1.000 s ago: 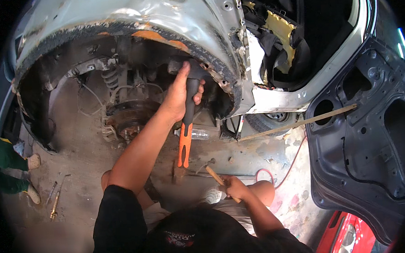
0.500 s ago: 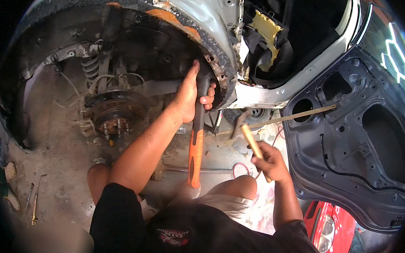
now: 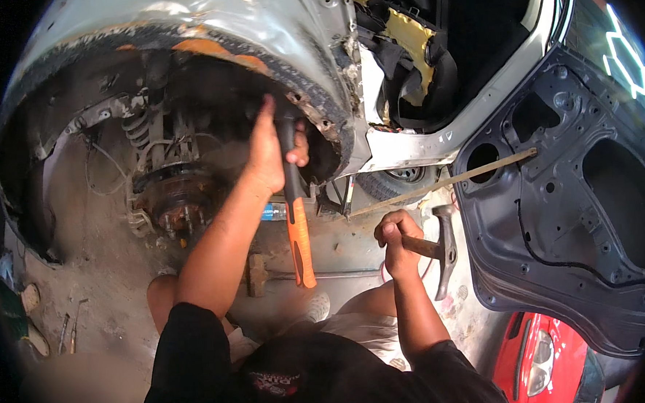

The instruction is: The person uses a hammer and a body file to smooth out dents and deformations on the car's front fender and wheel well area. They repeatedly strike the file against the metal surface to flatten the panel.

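My left hand (image 3: 270, 149) is wrapped round the black upper part of a long hammer handle (image 3: 300, 239), its thumb stretched upward along it. Below the grip the handle turns orange. Its upper end reaches into the dark wheel arch (image 3: 334, 151), where the hammer's head is hidden. To the right, my right hand (image 3: 397, 234) is closed on a wooden-handled body hammer (image 3: 445, 253). That hammer points rightward, its metal head apart from the car. Rusty, bare metal edges the arch lip next to my left hand.
Inside the arch are a rusty wheel hub (image 3: 180, 202) and a coil spring (image 3: 136, 131). A detached dark door panel (image 3: 562, 189) leans at the right, touched by a wooden stick (image 3: 445, 184). A sledgehammer (image 3: 257, 274) and hand tools (image 3: 70, 331) lie on the floor.
My right hand has swung the body hammer away from the arch, its head turning from upper left to the right. My left hand keeps its grip on the handle. The view has shifted slightly.
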